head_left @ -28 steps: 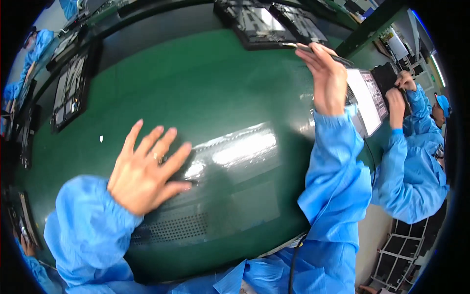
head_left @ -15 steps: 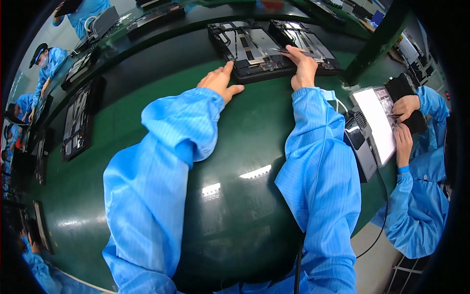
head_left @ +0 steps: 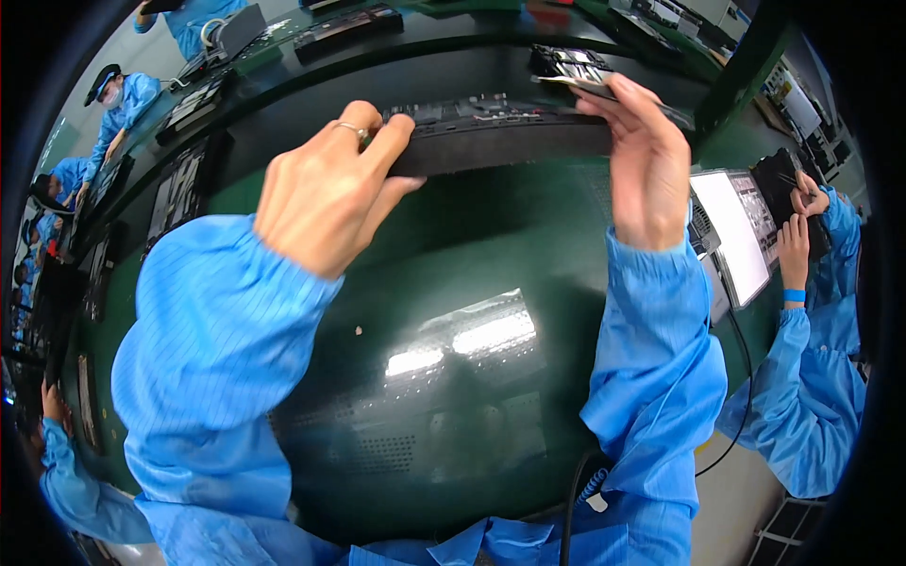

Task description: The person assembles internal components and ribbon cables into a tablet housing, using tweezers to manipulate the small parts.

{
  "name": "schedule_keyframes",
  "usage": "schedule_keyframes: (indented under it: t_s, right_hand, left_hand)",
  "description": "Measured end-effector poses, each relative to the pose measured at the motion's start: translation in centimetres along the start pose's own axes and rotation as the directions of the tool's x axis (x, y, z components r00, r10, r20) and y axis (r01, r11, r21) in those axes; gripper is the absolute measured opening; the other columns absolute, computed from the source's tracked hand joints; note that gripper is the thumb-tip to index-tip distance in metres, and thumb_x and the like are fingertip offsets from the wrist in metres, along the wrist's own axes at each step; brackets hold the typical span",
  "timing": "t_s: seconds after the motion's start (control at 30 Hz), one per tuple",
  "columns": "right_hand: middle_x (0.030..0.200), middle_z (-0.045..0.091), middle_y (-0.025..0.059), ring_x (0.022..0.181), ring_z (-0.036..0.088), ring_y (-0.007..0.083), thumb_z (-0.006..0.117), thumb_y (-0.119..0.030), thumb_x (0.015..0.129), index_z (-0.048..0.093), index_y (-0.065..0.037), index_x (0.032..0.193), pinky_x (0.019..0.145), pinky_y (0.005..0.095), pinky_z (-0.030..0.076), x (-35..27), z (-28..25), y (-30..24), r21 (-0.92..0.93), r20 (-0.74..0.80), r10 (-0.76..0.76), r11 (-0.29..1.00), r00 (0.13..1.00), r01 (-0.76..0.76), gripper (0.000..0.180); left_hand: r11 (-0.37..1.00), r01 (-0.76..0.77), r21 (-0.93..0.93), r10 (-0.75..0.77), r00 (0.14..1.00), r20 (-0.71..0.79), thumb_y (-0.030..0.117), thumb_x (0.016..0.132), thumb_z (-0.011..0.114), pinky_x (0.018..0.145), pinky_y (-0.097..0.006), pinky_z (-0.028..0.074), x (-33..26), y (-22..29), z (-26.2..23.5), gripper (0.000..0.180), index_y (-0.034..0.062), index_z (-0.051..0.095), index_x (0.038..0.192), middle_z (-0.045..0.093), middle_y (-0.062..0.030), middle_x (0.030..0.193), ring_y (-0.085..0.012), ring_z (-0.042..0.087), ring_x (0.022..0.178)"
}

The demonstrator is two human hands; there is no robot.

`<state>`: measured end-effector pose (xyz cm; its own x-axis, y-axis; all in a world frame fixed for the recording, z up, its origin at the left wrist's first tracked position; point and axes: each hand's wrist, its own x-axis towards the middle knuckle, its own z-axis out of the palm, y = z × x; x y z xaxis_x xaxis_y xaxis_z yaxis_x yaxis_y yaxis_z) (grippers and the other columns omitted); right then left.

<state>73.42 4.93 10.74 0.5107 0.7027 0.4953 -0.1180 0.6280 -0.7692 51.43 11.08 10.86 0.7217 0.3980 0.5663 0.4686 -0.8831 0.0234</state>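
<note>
Under the left hand (head_left: 326,193): near corner of the dark flat panel (head_left: 500,141), covered by fingers curled over its edge. Behind the right hand (head_left: 646,156): the panel's other end, plus much of a thin metal piece pinched at 1 o'clock, too blurred to identify. Panel's upper face seen edge-on, parts on it too small to make out. At 3 o'clock: a co-worker's hands (head_left: 797,226) over a dark device, body cut off by the rim. At 9 and 10 o'clock: other people in blue, tiny and bent by the lens. Near edge of the green table (head_left: 453,377) hidden behind blue sleeves at 6 o'clock.
</note>
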Motion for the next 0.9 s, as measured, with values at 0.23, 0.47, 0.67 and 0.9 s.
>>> schedule_keyframes:
  t_s: [0.23, 0.47, 0.67, 0.9]
  right_hand:
    - [0.086, 0.056, 0.0170, 0.077, 0.054, 0.0214, 0.047, -0.010, 0.076, 0.053, 0.004, 0.088, 0.074, 0.0279, 0.038, -6.3, 4.5, -5.9, 0.267, 0.172, -0.045, 0.964, 0.984, -0.003, 0.020]
    - [0.081, 0.054, 0.0184, 0.072, 0.054, 0.0255, 0.046, -0.009, 0.075, 0.050, 0.005, 0.083, 0.071, 0.0318, 0.037, -12.5, 6.9, -9.5, 0.102, 0.061, -0.131, 0.987, 0.990, 0.124, 0.016]
    - [0.065, 0.056, 0.0193, 0.060, 0.055, 0.0288, 0.046, -0.010, 0.067, 0.047, 0.003, 0.075, 0.070, 0.0382, 0.041, -16.1, 11.5, -9.5, -0.324, 0.251, 0.015, 0.943, 0.968, 0.069, 0.015]
    - [0.064, 0.054, 0.0163, 0.059, 0.057, 0.0298, 0.047, -0.005, 0.064, 0.049, 0.004, 0.070, 0.069, 0.0391, 0.043, -16.3, 12.7, -9.5, -0.405, 0.256, 0.056, 0.913, 0.965, 0.054, 0.012]
  left_hand:
    - [0.989, 0.010, -0.149, -0.026, 0.994, -0.102, 0.003, 0.056, 0.063, 0.066, -0.029, 0.043, -5.9, 3.5, -9.0, 0.038, -0.0046, 0.050, 0.091, 0.051, -0.0173, 0.085, -0.0293, 0.053, 0.074]
    - [0.948, 0.060, -0.312, -0.098, 0.989, -0.107, 0.005, 0.052, 0.068, 0.064, -0.031, 0.045, -11.2, 6.3, -11.8, 0.041, -0.0021, 0.052, 0.089, 0.054, -0.0176, 0.084, -0.0278, 0.055, 0.076]
    - [0.927, 0.054, -0.371, -0.113, 0.984, -0.140, 0.002, 0.050, 0.069, 0.063, -0.030, 0.046, -13.1, 6.1, -10.9, 0.044, -0.0020, 0.051, 0.090, 0.054, -0.0165, 0.085, -0.0275, 0.056, 0.075]
    - [0.912, 0.016, -0.409, -0.105, 0.975, -0.197, 0.002, 0.051, 0.070, 0.062, -0.030, 0.047, -13.7, 5.7, -10.5, 0.042, -0.0023, 0.052, 0.089, 0.054, -0.0159, 0.084, -0.0265, 0.056, 0.074]
